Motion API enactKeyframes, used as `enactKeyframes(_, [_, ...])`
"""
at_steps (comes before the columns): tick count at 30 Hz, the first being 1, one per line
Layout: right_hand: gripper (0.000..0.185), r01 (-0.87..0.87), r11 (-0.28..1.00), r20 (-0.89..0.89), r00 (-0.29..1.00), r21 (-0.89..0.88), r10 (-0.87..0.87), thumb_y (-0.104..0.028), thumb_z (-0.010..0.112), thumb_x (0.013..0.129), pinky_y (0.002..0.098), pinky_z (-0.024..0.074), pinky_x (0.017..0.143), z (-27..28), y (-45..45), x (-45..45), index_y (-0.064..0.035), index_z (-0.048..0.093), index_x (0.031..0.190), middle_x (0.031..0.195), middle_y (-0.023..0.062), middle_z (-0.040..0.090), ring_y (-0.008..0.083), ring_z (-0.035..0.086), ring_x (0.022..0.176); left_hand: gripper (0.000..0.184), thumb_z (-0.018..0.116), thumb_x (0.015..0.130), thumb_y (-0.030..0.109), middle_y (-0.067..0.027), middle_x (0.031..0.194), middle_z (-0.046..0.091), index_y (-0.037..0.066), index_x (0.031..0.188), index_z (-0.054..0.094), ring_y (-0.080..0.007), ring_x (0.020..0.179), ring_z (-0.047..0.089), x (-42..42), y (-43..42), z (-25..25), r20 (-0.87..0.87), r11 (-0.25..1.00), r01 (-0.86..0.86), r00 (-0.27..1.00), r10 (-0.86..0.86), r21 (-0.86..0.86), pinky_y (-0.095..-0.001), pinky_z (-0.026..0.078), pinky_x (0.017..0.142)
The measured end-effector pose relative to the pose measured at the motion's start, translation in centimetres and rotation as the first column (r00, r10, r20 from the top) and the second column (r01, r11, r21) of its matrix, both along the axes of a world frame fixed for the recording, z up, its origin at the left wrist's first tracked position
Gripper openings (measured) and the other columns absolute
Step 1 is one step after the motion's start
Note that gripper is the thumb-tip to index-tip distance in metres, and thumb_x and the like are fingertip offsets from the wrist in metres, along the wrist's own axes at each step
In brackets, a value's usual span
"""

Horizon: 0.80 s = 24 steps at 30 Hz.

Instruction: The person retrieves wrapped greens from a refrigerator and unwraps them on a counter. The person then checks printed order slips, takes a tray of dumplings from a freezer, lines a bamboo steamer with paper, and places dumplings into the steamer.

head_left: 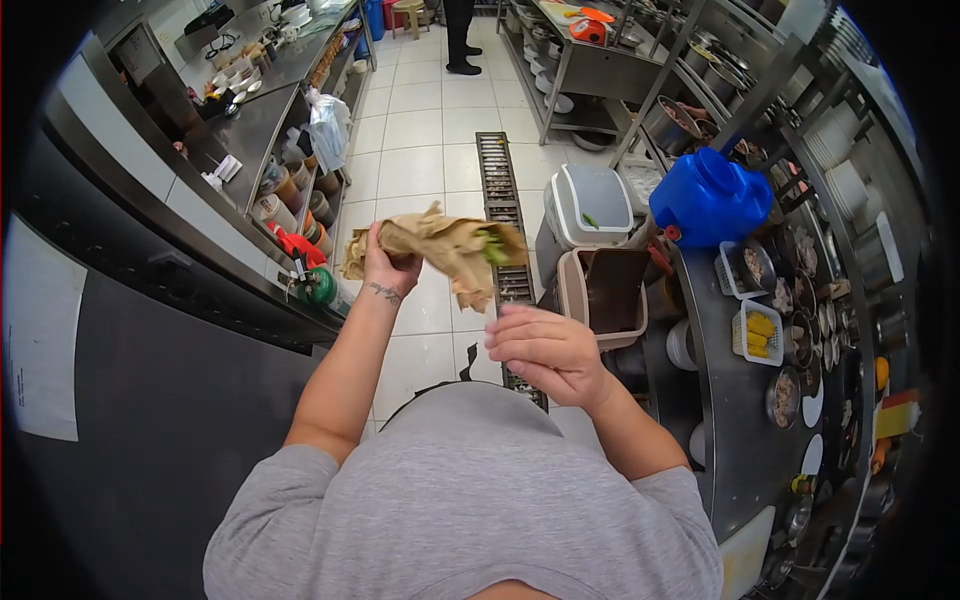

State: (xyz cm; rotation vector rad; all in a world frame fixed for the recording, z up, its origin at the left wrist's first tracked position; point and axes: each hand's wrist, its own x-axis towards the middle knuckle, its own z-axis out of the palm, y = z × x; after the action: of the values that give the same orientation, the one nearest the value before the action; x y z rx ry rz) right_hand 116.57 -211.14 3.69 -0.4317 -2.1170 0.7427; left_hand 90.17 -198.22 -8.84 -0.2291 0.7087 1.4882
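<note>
My left hand (393,265) grips a crumpled brown paper wrapper (437,238) above the tiled floor, in front of my body. Something green (493,245) shows at the wrapper's right, open end; motion blur hides what it is. Below and right of the wrapper, my right hand (548,352) is apart from it, fingers stretched out to the left and thumb below them. Its fingertips are smeared, and I make out nothing held in them.
A white-lidded bin (592,205) with a small green piece on top and an open beige bin (603,295) stand at right. Beside them is a counter with a blue jug (710,198). A floor drain (497,190) runs ahead; a person (461,40) stands at the far end.
</note>
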Motion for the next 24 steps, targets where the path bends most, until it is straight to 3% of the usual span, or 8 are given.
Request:
enactKeyframes(5, [0.017,0.011,0.992,0.209,0.978,-0.129,0.016,-0.008,0.064,0.084,0.0334,0.0494,0.071,-2.4,-0.1,-2.9,-0.0066,0.069,0.100,0.076,0.0092,0.063,0.0239,0.061,0.073,0.063,0.049,0.085,0.062,-0.0149,0.118,0.059,0.009,0.119,0.055,-0.0361,0.114,0.052,2.8,-2.1,-1.0,-0.039,0.997,0.076,0.996,-0.077,-0.025,-0.0518,0.037,0.103])
enactKeyframes(7, [0.018,0.105,0.964,0.162,0.985,-0.244,-0.067,-0.009,0.063,0.086,0.0336,0.0475,0.067,-2.9,-0.1,-3.6,-0.0088,0.069,0.103,0.072,0.0092,0.060,0.0246,0.057,0.068,0.053,0.056,0.087,0.050,-0.0136,0.115,0.060,0.007,0.117,0.055,-0.0331,0.108,0.056,4.8,-3.5,-1.1,0.114,0.918,0.282,0.939,-0.323,0.279,-0.0500,0.042,0.099])
enactKeyframes(9, [0.030,0.116,0.970,0.103,0.990,-0.214,-0.096,-0.007,0.063,0.087,0.0294,0.0455,0.064,-3.8,0.3,-3.3,-0.0090,0.066,0.116,0.072,0.0042,0.059,0.0160,0.057,0.065,0.047,0.057,0.089,0.040,-0.0144,0.115,0.060,0.004,0.119,0.053,-0.0314,0.108,0.056,6.9,-4.1,-1.2,0.037,0.895,0.354,0.925,-0.378,0.272,-0.0476,0.043,0.099])
enactKeyframes(13, [0.032,0.023,0.740,-0.459,0.772,-0.672,-0.440,-0.003,0.059,0.090,0.0200,0.0448,0.065,-1.6,-0.3,-0.8,0.0003,0.060,0.121,0.079,0.0011,0.060,0.0072,0.054,0.070,0.035,0.061,0.086,0.009,-0.0136,0.118,0.059,0.000,0.118,0.052,-0.0271,0.108,0.058,6.4,-3.1,-1.4,-0.053,0.939,0.298,0.955,-0.293,0.173,-0.0419,0.046,0.097])
enactKeyframes(15, [0.031,0.152,0.701,-0.384,0.747,-0.696,-0.543,-0.002,0.058,0.090,0.0170,0.0439,0.067,-1.4,0.9,1.0,0.0014,0.060,0.121,0.081,0.0024,0.059,0.0085,0.056,0.072,0.037,0.061,0.086,0.006,-0.0125,0.117,0.059,0.001,0.121,0.049,-0.0259,0.106,0.059,5.9,-3.7,-1.0,-0.191,0.937,0.295,0.947,-0.259,0.189,-0.0402,0.047,0.096])
enactKeyframes(17, [0.033,0.279,0.683,-0.277,0.763,-0.675,-0.584,-0.009,0.062,0.089,0.0200,0.0458,0.067,-2.7,2.9,0.1,0.0024,0.060,0.120,0.081,0.0024,0.058,0.0091,0.055,0.072,0.042,0.062,0.085,0.005,-0.0105,0.117,0.059,0.003,0.124,0.046,-0.0226,0.106,0.059,6.6,-5.6,0.9,-0.596,0.850,0.431,0.782,-0.183,0.304,-0.0365,0.048,0.094])
enactKeyframes(19, [0.038,0.678,0.661,0.199,0.731,-0.321,-0.653,-0.016,0.066,0.088,0.0242,0.0479,0.068,-5.5,4.4,-0.6,0.0031,0.060,0.120,0.087,0.0047,0.061,0.0099,0.057,0.074,0.051,0.069,0.087,0.023,-0.0084,0.119,0.057,0.004,0.127,0.043,-0.0186,0.105,0.059,8.5,-7.2,2.4,-0.580,0.799,0.506,0.774,-0.254,0.325,-0.0337,0.048,0.092])
enactKeyframes(24, [0.027,0.450,0.684,0.020,0.843,-0.574,-0.538,-0.017,0.062,0.090,0.0215,0.0463,0.067,-9.1,5.9,-1.9,0.0035,0.065,0.107,0.087,0.0035,0.067,0.0070,0.058,0.074,0.071,0.061,0.085,0.053,-0.0101,0.120,0.057,0.001,0.129,0.042,-0.0203,0.108,0.058,10.0,-7.1,2.1,-0.383,0.761,0.554,0.820,-0.426,0.338,-0.0354,0.048,0.092])
